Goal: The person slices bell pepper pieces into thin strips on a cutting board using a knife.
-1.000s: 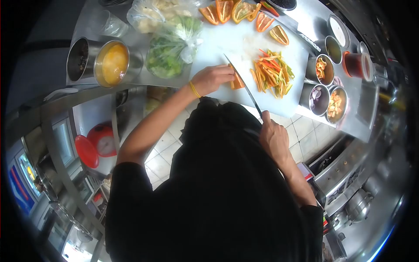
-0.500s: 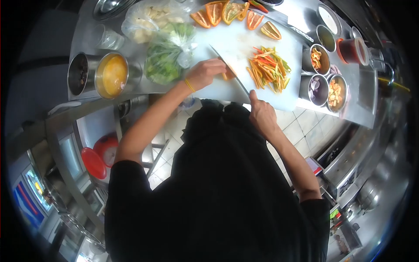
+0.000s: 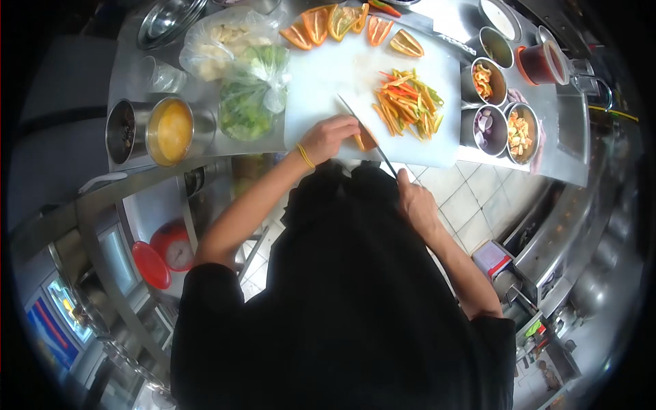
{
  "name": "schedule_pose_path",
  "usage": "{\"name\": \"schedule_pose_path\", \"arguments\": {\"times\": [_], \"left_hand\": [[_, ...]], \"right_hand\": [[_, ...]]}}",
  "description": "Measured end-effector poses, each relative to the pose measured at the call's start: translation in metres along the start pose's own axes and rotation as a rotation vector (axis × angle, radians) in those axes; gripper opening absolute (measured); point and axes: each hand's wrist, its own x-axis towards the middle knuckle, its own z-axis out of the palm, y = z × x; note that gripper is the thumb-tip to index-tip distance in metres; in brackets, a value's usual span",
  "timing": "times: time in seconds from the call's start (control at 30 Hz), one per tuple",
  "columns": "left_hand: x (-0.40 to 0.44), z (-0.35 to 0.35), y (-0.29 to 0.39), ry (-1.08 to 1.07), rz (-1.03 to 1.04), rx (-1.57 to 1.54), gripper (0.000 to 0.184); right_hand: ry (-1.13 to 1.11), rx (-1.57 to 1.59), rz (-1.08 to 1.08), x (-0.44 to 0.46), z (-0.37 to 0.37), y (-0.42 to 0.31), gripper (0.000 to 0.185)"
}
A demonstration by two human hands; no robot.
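With curled fingers, my left hand [image 3: 332,137] holds down an orange bell pepper piece [image 3: 365,139] near the front edge of the white cutting board [image 3: 314,89]. My right hand [image 3: 418,201] is closed round the handle of a knife [image 3: 369,130], its blade slanting up and left against the right side of that piece. The handle is mostly hidden in my fingers. To the right of the blade lies a heap of cut pepper strips [image 3: 408,106] in orange, red and green. Larger pepper pieces [image 3: 342,24] sit in a row along the board's far edge.
Bags of green vegetables [image 3: 249,96] and pale pieces [image 3: 217,44] lie left of the board. Farther left stand a metal pot of yellow liquid [image 3: 171,131] and one with dark contents [image 3: 121,130]. Metal tins, including one of purple onion [image 3: 489,130], stand at the right.
The whole view has shifted slightly. My right hand and the knife have drawn back toward my body, and the orange pepper piece shows more beside my left fingers.
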Motion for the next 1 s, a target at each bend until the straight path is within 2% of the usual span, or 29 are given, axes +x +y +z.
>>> {"name": "schedule_pose_path", "arguments": {"times": [0.13,0.2,0.3,0.4,0.5,0.7,0.77,0.87,1.0], "left_hand": [[-0.004,0.002,-0.003,-0.007,0.009,0.016,0.026],[0.003,0.002,-0.005,0.001,0.037,0.027,0.025],[0.001,-0.001,0.002,0.016,0.041,0.034,0.024],[0.002,-0.004,0.004,-0.020,-0.017,0.063,0.025],[-0.001,-0.002,0.001,-0.005,0.022,0.095,0.025],[-0.004,0.000,-0.004,0.027,0.021,0.060,0.027],[-0.004,0.000,-0.004,-0.029,-0.039,0.044,0.025],[-0.006,0.001,-0.005,0.003,-0.014,0.066,0.024],[-0.004,-0.001,-0.005,0.027,0.021,0.097,0.022]], "right_hand": [[0.075,0.047,-0.067,0.046,-0.016,-0.016,0.031],[-0.020,0.066,-0.070,0.061,-0.036,-0.019,0.030],[-0.008,0.014,0.043,0.044,-0.044,-0.016,0.031],[-0.041,-0.052,0.011,0.013,-0.051,-0.029,0.027],[-0.087,-0.085,0.001,0.001,-0.047,-0.036,0.026],[-0.105,-0.052,0.059,0.008,-0.029,-0.032,0.027],[-0.003,-0.028,-0.031,0.025,-0.011,-0.023,0.028],[0.060,-0.051,-0.069,0.057,-0.015,-0.038,0.031],[-0.011,-0.035,0.018,0.050,-0.030,-0.030,0.039]]}}
